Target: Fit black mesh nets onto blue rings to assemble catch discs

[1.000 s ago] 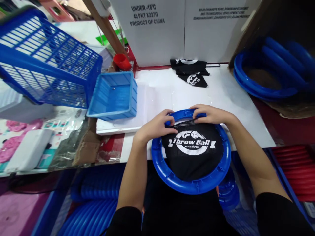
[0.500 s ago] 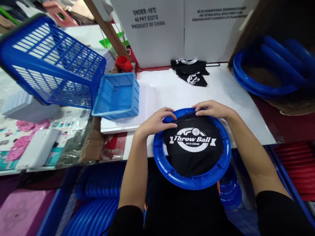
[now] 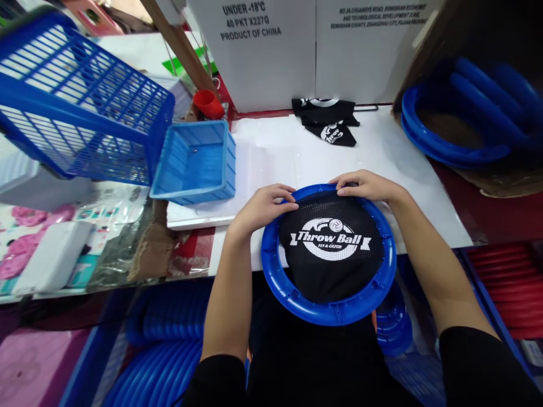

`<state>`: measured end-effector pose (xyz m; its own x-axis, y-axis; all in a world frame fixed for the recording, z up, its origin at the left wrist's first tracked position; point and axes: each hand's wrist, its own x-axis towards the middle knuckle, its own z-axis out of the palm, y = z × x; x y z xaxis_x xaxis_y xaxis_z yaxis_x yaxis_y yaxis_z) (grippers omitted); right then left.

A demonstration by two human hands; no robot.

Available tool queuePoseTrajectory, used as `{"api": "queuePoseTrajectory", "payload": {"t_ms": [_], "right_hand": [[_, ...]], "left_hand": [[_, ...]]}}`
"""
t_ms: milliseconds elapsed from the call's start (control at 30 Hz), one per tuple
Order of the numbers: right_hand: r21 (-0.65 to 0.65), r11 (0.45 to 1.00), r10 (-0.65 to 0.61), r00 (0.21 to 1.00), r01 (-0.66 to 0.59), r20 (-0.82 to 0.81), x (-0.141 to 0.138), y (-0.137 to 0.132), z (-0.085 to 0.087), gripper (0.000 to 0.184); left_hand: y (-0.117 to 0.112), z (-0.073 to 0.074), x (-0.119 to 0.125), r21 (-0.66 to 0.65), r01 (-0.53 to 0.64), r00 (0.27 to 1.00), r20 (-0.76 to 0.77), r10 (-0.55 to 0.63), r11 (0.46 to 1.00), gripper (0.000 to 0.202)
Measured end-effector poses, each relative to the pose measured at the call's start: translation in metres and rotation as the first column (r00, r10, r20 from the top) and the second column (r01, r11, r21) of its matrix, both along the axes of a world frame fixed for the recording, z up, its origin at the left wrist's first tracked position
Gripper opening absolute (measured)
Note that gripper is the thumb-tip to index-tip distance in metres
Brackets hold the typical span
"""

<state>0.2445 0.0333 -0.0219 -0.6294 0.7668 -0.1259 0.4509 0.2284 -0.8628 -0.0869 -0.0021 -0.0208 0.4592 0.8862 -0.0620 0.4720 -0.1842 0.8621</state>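
A blue plastic ring point(image 3: 283, 281) lies at the near edge of the white table point(image 3: 407, 169), half over the edge. A black mesh net point(image 3: 331, 265) printed "Throw Ball" is stretched across the ring. My left hand point(image 3: 261, 208) presses its curled fingers on the net's upper left edge at the ring's rim. On the upper right rim rests my right hand point(image 3: 367, 185), fingertips pinched on the net's edge there.
A small light-blue bin point(image 3: 193, 164) and a big blue wire basket point(image 3: 80, 107) stand at the left. Spare black nets point(image 3: 328, 120) lie at the back by white cartons point(image 3: 271, 51). More blue rings point(image 3: 453, 138) sit at the right, others stacked below point(image 3: 156, 367).
Both hands have slid slightly along the far rim, pulling the net's edge out over it. The ring has shifted a little toward the table.
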Motion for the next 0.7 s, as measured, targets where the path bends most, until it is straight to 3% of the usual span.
{"api": "queuePoseTrajectory", "payload": {"t_ms": [167, 467, 700], "right_hand": [[0.024, 1.000, 0.013, 1.000, -0.013, 0.024, 0.001, 0.003, -0.003, 0.039], [0.041, 0.998, 0.037, 0.999, -0.039, 0.029, 0.001, 0.003, -0.006, 0.036], [0.060, 0.997, 0.036, 0.998, -0.038, 0.045, 0.000, 0.001, -0.005, 0.038]], "left_hand": [[0.003, -0.006, 0.001, -0.034, -0.073, 0.995, 0.063, 0.075, 0.997, 0.013], [0.004, -0.010, 0.002, 0.040, -0.091, 0.995, -0.043, 0.092, 0.995, 0.019], [0.006, -0.013, 0.002, -0.015, -0.145, 0.988, -0.048, 0.144, 0.989, 0.018]]}}
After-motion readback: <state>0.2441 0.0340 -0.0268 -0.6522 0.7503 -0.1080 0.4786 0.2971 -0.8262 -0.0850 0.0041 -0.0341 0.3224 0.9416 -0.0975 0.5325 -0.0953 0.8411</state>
